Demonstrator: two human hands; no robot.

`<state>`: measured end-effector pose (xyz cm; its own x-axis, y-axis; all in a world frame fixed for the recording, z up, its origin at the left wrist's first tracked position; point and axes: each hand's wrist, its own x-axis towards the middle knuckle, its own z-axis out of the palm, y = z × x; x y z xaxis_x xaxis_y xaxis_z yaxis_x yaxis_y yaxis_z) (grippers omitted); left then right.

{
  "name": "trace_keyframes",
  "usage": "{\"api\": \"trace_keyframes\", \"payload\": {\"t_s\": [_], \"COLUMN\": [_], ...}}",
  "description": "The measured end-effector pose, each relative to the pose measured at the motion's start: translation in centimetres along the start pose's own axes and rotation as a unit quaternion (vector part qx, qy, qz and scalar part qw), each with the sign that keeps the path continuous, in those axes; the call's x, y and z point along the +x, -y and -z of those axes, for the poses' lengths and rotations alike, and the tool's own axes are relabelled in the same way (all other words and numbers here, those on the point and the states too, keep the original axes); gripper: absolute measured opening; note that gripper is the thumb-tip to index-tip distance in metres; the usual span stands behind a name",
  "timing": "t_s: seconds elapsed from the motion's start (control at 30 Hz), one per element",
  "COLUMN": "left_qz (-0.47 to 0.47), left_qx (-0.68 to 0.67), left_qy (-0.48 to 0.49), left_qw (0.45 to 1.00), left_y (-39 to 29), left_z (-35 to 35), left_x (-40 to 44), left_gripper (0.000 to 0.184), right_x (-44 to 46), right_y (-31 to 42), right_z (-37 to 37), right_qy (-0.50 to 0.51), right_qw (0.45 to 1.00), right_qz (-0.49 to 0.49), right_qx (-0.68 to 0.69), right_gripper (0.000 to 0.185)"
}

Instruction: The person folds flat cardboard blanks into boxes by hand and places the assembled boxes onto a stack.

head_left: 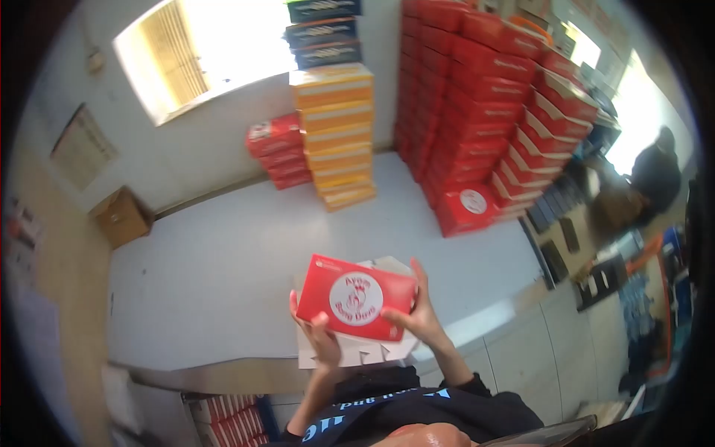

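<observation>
Fingers of the left hand and right hand are holding a flat red cardboard box between them; likely light, stiff, it's favouring end grips.

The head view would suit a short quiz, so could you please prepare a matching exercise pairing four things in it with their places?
Things
1. Red rectangular box nearest the camera
2. Brown cardboard box
3. Dark blue boxes
4. Tall stacks of red boxes

Places
A. On top of the yellow-and-white box stack
B. Towards the right of the pale grey tabletop
C. Held between the left hand and the right hand
D. Near the tabletop's back-left corner

Pairs: 1-C, 2-D, 3-A, 4-B
</observation>
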<state>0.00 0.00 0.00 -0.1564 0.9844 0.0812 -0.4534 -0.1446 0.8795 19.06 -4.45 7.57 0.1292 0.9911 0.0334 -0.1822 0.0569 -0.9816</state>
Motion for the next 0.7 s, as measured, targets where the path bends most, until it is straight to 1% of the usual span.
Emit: {"api": "trace_keyframes", "payload": {"t_s": [0.03,0.07,0.1,0.13,0.17,0.2,0.23,0.27,0.3,0.33,0.37,0.4,0.43,0.47,0.5,0.53,0.57,0.6,0.63,0.67,0.7], "left_qz": [0.113,0.162,0.203,0.210,0.212,0.176,0.205,0.193,0.176,0.173,0.080,-0.013,-0.016,0.039,0.092,0.076,0.074,0.097,0.124,0.150,0.156], "left_qx": [-0.096,0.009,0.011,0.022,0.036,-0.033,-0.090,-0.103,-0.118,-0.124,-0.051,0.025,0.021,0.011,0.003,0.010,0.012,0.022,0.032,0.061,0.062], "left_qy": [0.036,-0.019,-0.025,0.030,0.086,0.120,0.148,0.187,0.224,0.226,0.226,0.221,0.217,0.185,0.152,0.142,0.133,0.120,0.106,0.109,0.099], "left_qw": [0.988,0.987,0.979,0.977,0.973,0.976,0.963,0.958,0.951,0.951,0.969,0.975,0.976,0.982,0.984,0.987,0.988,0.988,0.986,0.981,0.981], "left_y": [-0.4,-2.8,-1.8,-1.6,-1.2,0.0,-1.5,-3.0,-3.6,-3.4,-3.1,-2.9,-2.6,-2.3,-2.0,-2.0,-1.9,-2.3,-3.0,-4.7,-6.9], "left_z": [0.4,-1.1,-4.0,-6.1,-7.8,-9.4,-10.5,-10.7,-10.6,-10.5,-10.4,-10.2,-10.0,-9.8,-9.5,-9.1,-8.8,-8.2,-7.5,-7.8,-8.0], "left_x": [1.3,1.5,-1.1,-1.6,-1.9,-2.3,-2.9,-2.8,-2.3,-1.6,-0.9,-0.4,0.2,0.8,1.3,1.6,2.2,2.5,2.4,2.7,3.0], "left_gripper": [0.079,0.074,0.074,0.074,0.074,0.077,0.084,0.087,0.090,0.090,0.091,0.092,0.092,0.092,0.091,0.086,0.086,0.081,0.077,0.059,0.059], "right_x": [-0.2,-0.5,-1.6,-1.0,-0.3,1.4,2.7,4.0,5.9,8.3,10.9,12.9,14.0,15.2,16.3,16.9,16.6,15.5,14.1,12.6,10.9], "right_y": [0.5,1.0,1.9,3.6,4.5,2.7,3.3,3.8,3.3,2.2,0.9,-0.6,-2.4,-4.0,-4.8,-4.0,-3.1,-2.4,-2.7,-3.9,-5.7], "right_z": [-0.2,-0.3,2.0,1.8,1.7,3.1,5.4,8.3,11.7,15.4,19.5,23.1,26.3,29.3,30.4,29.2,28.2,26.5,24.0,20.9,17.5], "right_qy": [-0.066,-0.156,-0.162,-0.051,0.063,0.015,0.010,-0.045,-0.110,-0.162,-0.176,-0.188,-0.184,-0.158,-0.133,-0.129,-0.184,-0.236,-0.217,-0.198,-0.129], "right_qw": [0.980,0.917,0.915,0.846,0.746,0.771,0.847,0.832,0.784,0.724,0.688,0.651,0.648,0.620,0.591,0.592,0.565,0.538,0.593,0.643,0.773], "right_qz": [0.075,0.123,0.085,0.154,0.215,0.261,0.203,0.150,0.169,0.178,0.226,0.273,0.278,0.259,0.239,0.246,0.237,0.221,0.188,0.153,0.157], "right_qx": [-0.173,-0.345,-0.360,-0.507,-0.627,-0.580,-0.492,-0.531,-0.588,-0.646,-0.666,-0.683,-0.685,-0.724,-0.759,-0.756,-0.769,-0.779,-0.752,-0.724,-0.601], "right_gripper": [0.107,0.107,0.107,0.103,0.100,0.090,0.084,0.074,0.065,0.058,0.054,0.050,0.050,0.047,0.043,0.043,0.042,0.042,0.043,0.044,0.041]}}
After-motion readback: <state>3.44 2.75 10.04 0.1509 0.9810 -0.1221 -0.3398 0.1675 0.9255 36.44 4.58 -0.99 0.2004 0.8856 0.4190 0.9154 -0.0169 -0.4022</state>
